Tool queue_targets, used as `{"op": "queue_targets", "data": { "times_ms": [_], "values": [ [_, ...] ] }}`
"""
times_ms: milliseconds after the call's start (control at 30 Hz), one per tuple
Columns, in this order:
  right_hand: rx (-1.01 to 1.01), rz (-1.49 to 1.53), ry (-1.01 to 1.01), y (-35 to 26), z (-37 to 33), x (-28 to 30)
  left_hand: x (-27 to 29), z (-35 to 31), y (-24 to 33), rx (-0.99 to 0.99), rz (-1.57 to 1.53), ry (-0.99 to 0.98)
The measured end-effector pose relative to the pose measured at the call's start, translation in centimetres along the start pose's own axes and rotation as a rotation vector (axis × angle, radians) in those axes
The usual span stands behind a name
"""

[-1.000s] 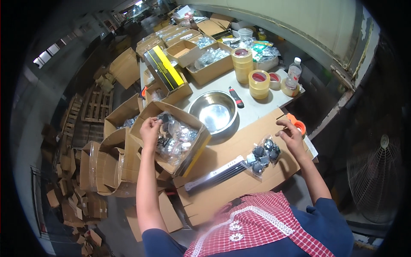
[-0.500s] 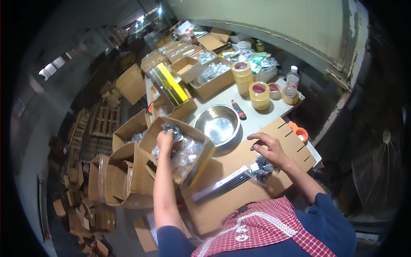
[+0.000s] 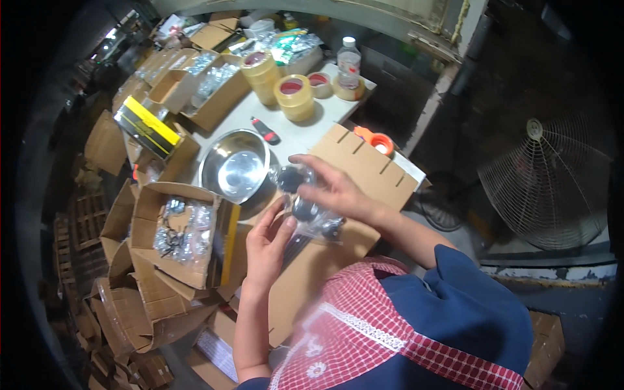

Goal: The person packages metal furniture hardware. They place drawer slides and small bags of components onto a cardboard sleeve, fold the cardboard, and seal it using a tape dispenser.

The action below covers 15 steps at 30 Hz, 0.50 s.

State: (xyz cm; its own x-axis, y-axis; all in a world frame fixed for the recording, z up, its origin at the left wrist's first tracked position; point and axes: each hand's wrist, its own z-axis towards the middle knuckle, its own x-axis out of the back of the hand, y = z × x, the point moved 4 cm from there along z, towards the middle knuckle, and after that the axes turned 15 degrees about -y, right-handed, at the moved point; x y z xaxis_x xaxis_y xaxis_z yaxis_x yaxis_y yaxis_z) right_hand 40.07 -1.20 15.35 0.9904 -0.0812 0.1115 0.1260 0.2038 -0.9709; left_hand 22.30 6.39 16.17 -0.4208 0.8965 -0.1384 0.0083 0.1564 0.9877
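Note:
In front of me, my right hand (image 3: pixel 338 193) is closed around the top of a clear plastic bag with black round parts (image 3: pixel 304 209), fingers on its far side and thumb over it. Beside it, my left hand (image 3: pixel 268 244) curls at the bag's left edge, thumb and fingertips close together on the plastic. The bag's lower end hangs past my right hand, with dark parts in it. Under my hands lie long dark strips (image 3: pixel 296 250) on a flat cardboard carton (image 3: pixel 364 244), partly covered by my arms. What exactly the black parts are is unclear.
An open carton (image 3: pixel 144 218) of small clear bags stands on the left. Beyond are a steel bowl (image 3: pixel 211 166), a red-black utility knife (image 3: pixel 265 130), tape rolls (image 3: pixel 294 104), a water bottle (image 3: pixel 349 65) and an orange tape dispenser (image 3: pixel 377 140). A fan (image 3: pixel 536 175) stands on the right.
My left hand has come out of the carton and over to my right hand. The bag of black parts is now up between both hands. The view has turned to the right.

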Motion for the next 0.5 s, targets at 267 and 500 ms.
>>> {"op": "queue_targets", "data": {
  "times_ms": [267, 500],
  "values": [
    [-0.268, 0.166, 0.302, 10.1, -5.0, 14.5, 2.8, -3.3, -3.7, 0.100, 0.032, 0.145],
    [-0.187, -1.011, 0.231, 18.5, -5.6, 12.1, 2.5, -4.1, -6.6, -0.041, 0.780, 0.238]
  ]
}}
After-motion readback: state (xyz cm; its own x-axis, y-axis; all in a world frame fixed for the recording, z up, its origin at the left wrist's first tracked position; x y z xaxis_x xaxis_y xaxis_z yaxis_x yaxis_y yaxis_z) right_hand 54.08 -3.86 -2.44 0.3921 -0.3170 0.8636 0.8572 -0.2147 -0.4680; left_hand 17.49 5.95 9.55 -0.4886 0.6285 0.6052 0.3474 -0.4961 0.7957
